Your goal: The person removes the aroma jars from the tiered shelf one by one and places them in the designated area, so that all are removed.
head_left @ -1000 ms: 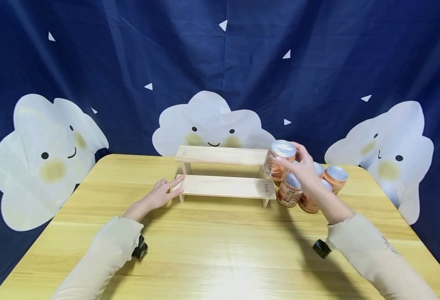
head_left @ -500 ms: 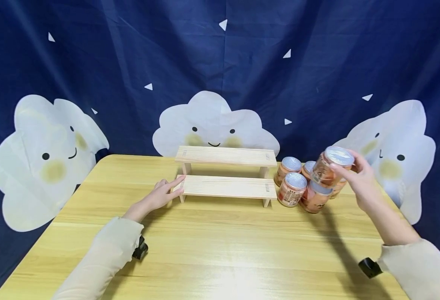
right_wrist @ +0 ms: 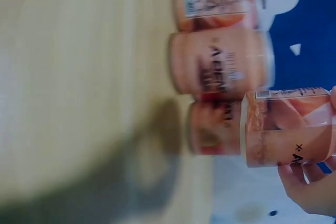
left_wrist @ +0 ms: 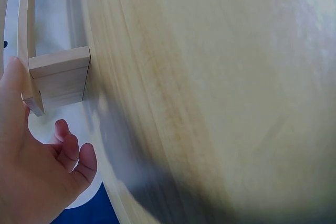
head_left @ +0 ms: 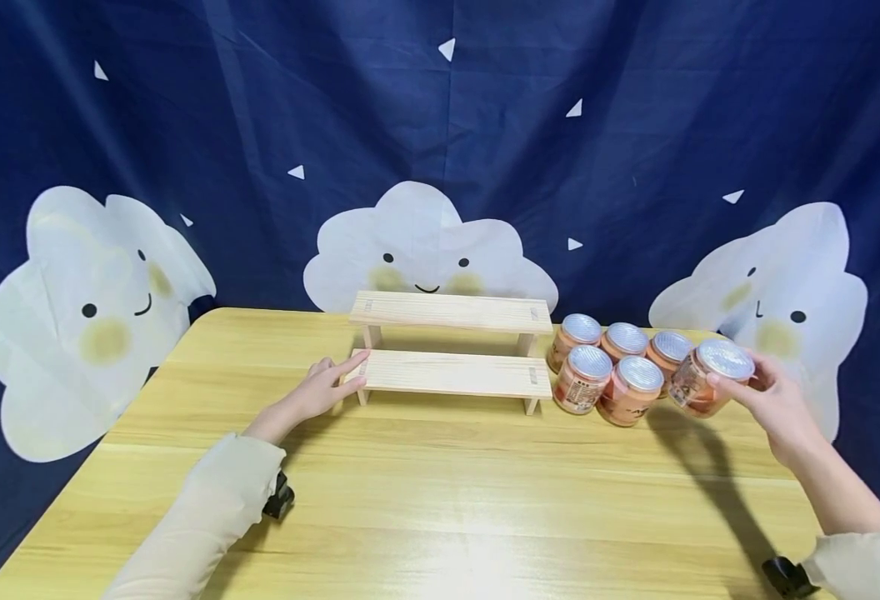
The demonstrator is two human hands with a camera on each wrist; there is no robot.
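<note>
My right hand (head_left: 773,400) grips an orange can (head_left: 704,379) with a silvery lid around its side, fingers behind and thumb in front. In the right wrist view that can (right_wrist: 289,129) is held off the table, overlapping another standing can (right_wrist: 212,128). More orange cans stand upright in two short rows to its left, among them a front can (head_left: 630,392) and a can with a printed label (head_left: 581,382). My left hand (head_left: 311,396) rests at the left end of the lower board of a two-step wooden shelf (head_left: 447,372), index finger straight on top; the other fingers bend loosely.
The shelf's upper board (head_left: 451,310) lies behind the lower one, near the back edge of the wooden table (head_left: 410,492). A dark blue curtain (head_left: 380,100) with white clouds hangs behind the table. The nearest cans stand close beside the shelf's right end.
My right hand has carried the can from beside the shelf's right end, over the other cans, to the right and then lower toward the table. My left hand has stayed on the shelf.
</note>
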